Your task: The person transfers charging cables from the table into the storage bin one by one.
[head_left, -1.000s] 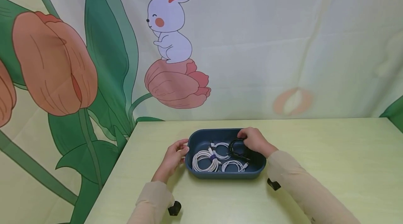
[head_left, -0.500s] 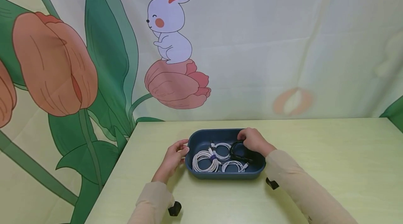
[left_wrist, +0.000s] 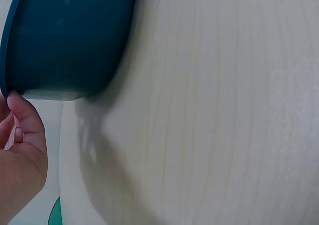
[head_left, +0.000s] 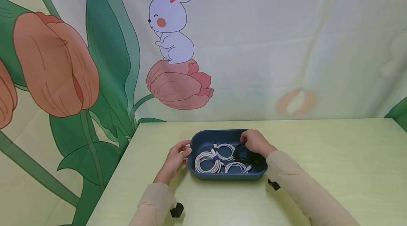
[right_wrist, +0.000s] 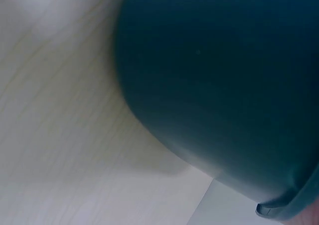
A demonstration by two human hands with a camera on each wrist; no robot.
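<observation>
A dark blue oblong storage box [head_left: 219,176] sits on the table and holds several coiled cables. My left hand [head_left: 173,159] holds its left end at the rim; in the left wrist view the thumb [left_wrist: 25,113] touches the rim edge. Over the right end, my right hand [head_left: 255,143] reaches inside and grips a coiled black cable [head_left: 236,158]; its fingertips are partly hidden. In the right wrist view the box's outer wall [right_wrist: 214,85] fills most of the frame, with only a bit of skin at the lower right corner.
Inside the box lie a thick white cable coil [head_left: 198,167] with a purple tie, a thinner white coil [head_left: 233,152] behind it, and another white coil [head_left: 227,168] near the front wall. A printed cloth [head_left: 248,42] hangs behind the pale table [head_left: 334,162].
My right hand has turned and shifted slightly, and the black cable has settled lower and a little to the right in the box. The left hand stays at the rim.
</observation>
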